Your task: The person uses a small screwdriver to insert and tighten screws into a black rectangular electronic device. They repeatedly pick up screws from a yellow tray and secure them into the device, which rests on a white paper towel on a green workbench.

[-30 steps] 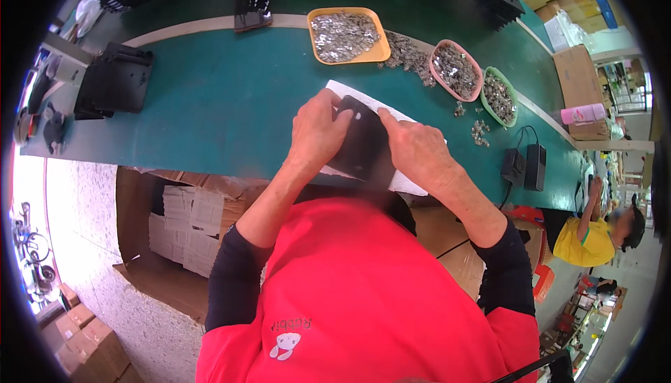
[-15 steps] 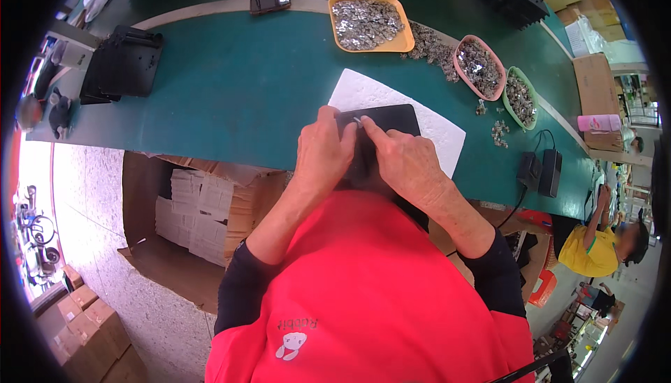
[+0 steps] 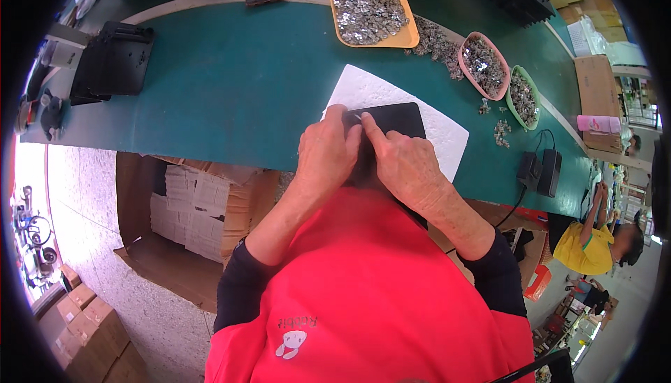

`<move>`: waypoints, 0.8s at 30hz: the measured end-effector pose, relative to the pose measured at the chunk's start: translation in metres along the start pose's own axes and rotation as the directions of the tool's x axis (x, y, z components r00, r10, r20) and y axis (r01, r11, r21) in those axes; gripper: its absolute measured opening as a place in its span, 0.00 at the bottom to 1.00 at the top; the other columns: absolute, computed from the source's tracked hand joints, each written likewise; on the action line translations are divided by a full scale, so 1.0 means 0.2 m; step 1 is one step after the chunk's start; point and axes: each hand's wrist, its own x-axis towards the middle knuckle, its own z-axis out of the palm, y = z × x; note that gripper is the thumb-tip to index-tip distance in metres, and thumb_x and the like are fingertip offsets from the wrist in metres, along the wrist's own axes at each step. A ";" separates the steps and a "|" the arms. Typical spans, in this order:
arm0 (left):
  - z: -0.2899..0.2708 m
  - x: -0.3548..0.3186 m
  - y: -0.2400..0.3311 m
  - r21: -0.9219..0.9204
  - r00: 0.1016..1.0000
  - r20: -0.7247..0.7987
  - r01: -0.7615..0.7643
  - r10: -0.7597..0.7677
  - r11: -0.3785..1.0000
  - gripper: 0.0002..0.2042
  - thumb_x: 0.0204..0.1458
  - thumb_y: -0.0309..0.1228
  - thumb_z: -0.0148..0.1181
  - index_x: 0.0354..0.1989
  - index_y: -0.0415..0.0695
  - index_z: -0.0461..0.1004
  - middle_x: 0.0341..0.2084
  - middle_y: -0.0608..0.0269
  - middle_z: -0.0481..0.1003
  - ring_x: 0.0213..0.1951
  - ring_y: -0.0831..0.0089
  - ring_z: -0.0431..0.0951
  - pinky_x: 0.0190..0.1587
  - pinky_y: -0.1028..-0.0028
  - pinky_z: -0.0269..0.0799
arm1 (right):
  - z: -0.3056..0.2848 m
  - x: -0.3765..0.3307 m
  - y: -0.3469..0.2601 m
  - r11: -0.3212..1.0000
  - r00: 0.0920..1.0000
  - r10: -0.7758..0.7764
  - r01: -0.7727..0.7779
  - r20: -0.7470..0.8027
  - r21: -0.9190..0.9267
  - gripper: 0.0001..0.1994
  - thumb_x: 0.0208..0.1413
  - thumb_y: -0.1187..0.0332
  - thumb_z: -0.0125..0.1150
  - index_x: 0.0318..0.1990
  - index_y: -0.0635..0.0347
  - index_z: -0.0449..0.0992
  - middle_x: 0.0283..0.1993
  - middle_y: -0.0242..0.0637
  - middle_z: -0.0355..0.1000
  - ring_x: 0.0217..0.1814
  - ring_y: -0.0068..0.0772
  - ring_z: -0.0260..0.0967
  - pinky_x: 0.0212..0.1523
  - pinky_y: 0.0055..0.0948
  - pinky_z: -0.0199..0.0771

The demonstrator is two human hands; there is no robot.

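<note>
A flat black plastic panel (image 3: 402,119) lies on a white foam board (image 3: 446,137), close to my body. My left hand (image 3: 325,149) is closed on the panel's left side, its thumb on top near the far edge. My right hand (image 3: 411,165) has the index finger stretched forward and the other fingers bent. That fingertip presses on the panel beside a small shiny metal piece (image 3: 358,117), near my left thumb. My hands and body cover the panel's near part.
Small metal clips fill a yellow tray (image 3: 413,37), a pink basket (image 3: 506,68) and a green basket (image 3: 535,107). Loose clips (image 3: 502,131) lie nearby. Black panels (image 3: 122,58) stand left. An open carton (image 3: 133,201) sits below the green table (image 3: 231,82). A person in yellow (image 3: 587,247) is at right.
The view has shifted slightly. My right index finger is bent a little more over the metal piece. Both hands stay at the panel.
</note>
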 end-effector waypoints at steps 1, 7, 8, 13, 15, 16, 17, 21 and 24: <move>0.00 0.00 0.00 0.002 1.000 -0.004 -0.017 0.017 1.000 0.15 0.50 0.29 0.61 0.43 0.34 0.71 0.14 0.55 0.70 0.18 0.60 0.72 0.24 0.64 0.66 | 0.00 0.00 0.00 1.000 1.000 0.001 -0.001 0.005 -0.002 0.24 0.53 0.71 0.52 0.59 0.65 0.65 0.24 0.45 0.72 0.22 0.46 0.74 0.24 0.40 0.75; 0.01 0.00 -0.02 -0.039 0.999 -0.017 -0.040 0.040 0.998 0.13 0.48 0.27 0.63 0.42 0.37 0.73 0.13 0.59 0.68 0.16 0.64 0.70 0.22 0.67 0.65 | -0.04 0.03 -0.04 0.999 0.998 -0.005 0.007 0.057 -0.035 0.18 0.51 0.73 0.54 0.51 0.69 0.67 0.22 0.47 0.72 0.23 0.47 0.75 0.24 0.41 0.75; 0.01 0.00 -0.03 -0.047 0.999 -0.023 -0.041 0.040 0.998 0.13 0.48 0.26 0.63 0.42 0.38 0.73 0.13 0.59 0.67 0.15 0.65 0.69 0.22 0.68 0.65 | -0.06 0.05 -0.05 0.999 0.992 0.027 -0.024 0.127 -0.023 0.20 0.51 0.74 0.53 0.54 0.69 0.67 0.24 0.48 0.73 0.25 0.48 0.75 0.27 0.42 0.76; 0.03 0.00 -0.05 -0.071 0.998 -0.029 -0.055 0.053 0.996 0.14 0.47 0.26 0.63 0.43 0.38 0.73 0.13 0.59 0.66 0.16 0.66 0.69 0.22 0.68 0.65 | -0.14 0.12 -0.07 0.999 0.956 0.042 -0.042 0.292 -0.009 0.24 0.50 0.77 0.50 0.57 0.72 0.67 0.26 0.52 0.74 0.29 0.52 0.75 0.33 0.45 0.76; 0.03 0.00 -0.06 -0.068 0.997 -0.032 -0.069 0.067 0.995 0.15 0.46 0.26 0.63 0.43 0.38 0.73 0.13 0.59 0.66 0.16 0.66 0.69 0.22 0.68 0.65 | -0.15 0.13 -0.05 1.000 0.959 -0.009 0.004 0.283 0.017 0.23 0.49 0.78 0.50 0.56 0.73 0.67 0.26 0.53 0.74 0.30 0.53 0.75 0.33 0.45 0.76; 0.03 0.00 -0.06 -0.070 0.997 -0.033 -0.074 0.072 0.995 0.15 0.46 0.26 0.63 0.43 0.37 0.73 0.13 0.59 0.66 0.16 0.66 0.69 0.22 0.68 0.65 | -0.16 0.14 -0.05 0.999 0.961 -0.034 0.027 0.275 0.029 0.23 0.49 0.78 0.50 0.55 0.73 0.68 0.26 0.53 0.74 0.30 0.53 0.75 0.33 0.45 0.76; 0.03 0.00 -0.07 -0.073 0.996 -0.035 -0.080 0.078 0.994 0.15 0.46 0.26 0.63 0.43 0.37 0.73 0.13 0.59 0.66 0.16 0.66 0.69 0.22 0.68 0.64 | -0.16 0.14 -0.05 0.999 0.962 -0.031 0.024 0.272 0.028 0.22 0.49 0.78 0.50 0.55 0.73 0.68 0.26 0.54 0.74 0.30 0.53 0.75 0.33 0.46 0.76; 0.02 0.01 -0.04 -0.092 0.999 -0.013 -0.036 0.035 0.995 0.15 0.47 0.27 0.62 0.43 0.36 0.73 0.13 0.60 0.66 0.16 0.68 0.68 0.23 0.69 0.65 | -0.14 0.15 -0.01 1.000 0.964 -0.002 -0.001 0.265 0.009 0.21 0.50 0.78 0.50 0.55 0.69 0.69 0.26 0.54 0.74 0.31 0.52 0.75 0.33 0.46 0.76; 0.00 0.01 -0.03 -0.150 0.999 0.003 0.053 -0.053 0.987 0.14 0.48 0.28 0.62 0.42 0.35 0.73 0.13 0.62 0.66 0.16 0.70 0.68 0.24 0.70 0.65 | -0.16 0.14 0.01 1.000 0.967 0.000 -0.005 0.254 0.017 0.21 0.51 0.77 0.49 0.55 0.66 0.70 0.27 0.52 0.75 0.31 0.51 0.76 0.32 0.46 0.76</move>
